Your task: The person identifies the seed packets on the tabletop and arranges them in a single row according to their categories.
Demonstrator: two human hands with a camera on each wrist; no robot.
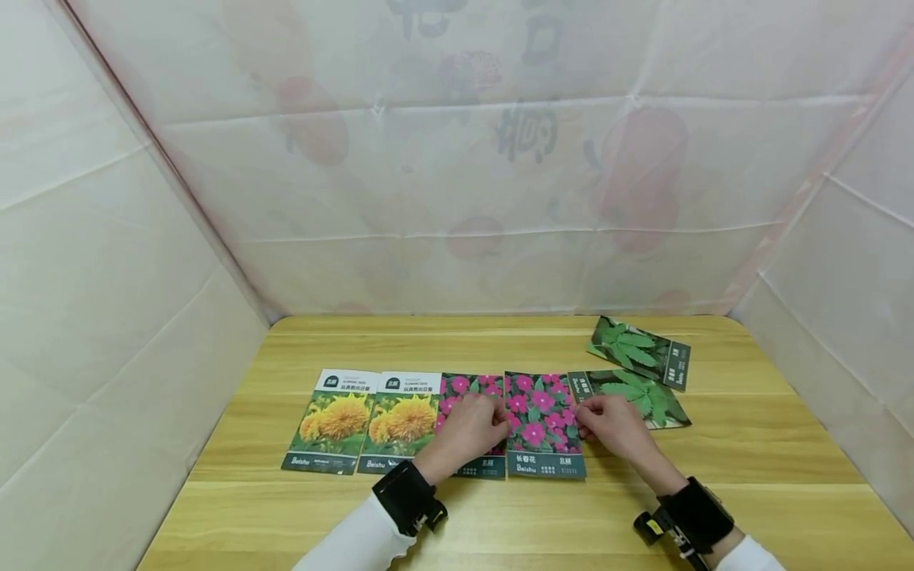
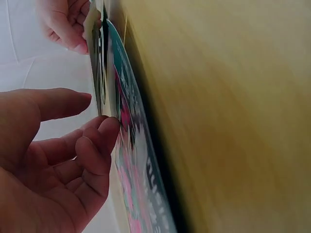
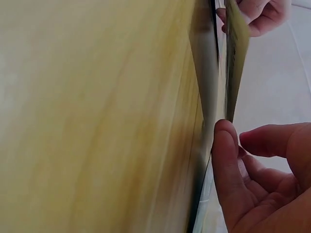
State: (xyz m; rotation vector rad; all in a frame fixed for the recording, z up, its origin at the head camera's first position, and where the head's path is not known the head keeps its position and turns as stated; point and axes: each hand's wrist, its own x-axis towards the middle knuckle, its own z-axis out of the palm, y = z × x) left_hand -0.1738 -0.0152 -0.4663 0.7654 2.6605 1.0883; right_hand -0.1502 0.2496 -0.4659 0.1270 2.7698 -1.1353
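Observation:
Two seed packets with pink flowers lie side by side on the table. The right one is between my hands. My left hand pinches its left edge, thumb above and fingers curled below in the left wrist view. That hand also covers part of the other pink-flower packet. At the right edge, the thumb and fingers of my right hand pinch the same packet. Seen edge-on in the right wrist view, the packet stretches between both hands. A green-leaf packet lies just beyond my right hand.
Two yellow-flower packets, one at the far left and one beside it, continue the row. Another green-leaf packet overlaps the first at the back right. Pale fabric walls enclose the back and sides of the wooden table.

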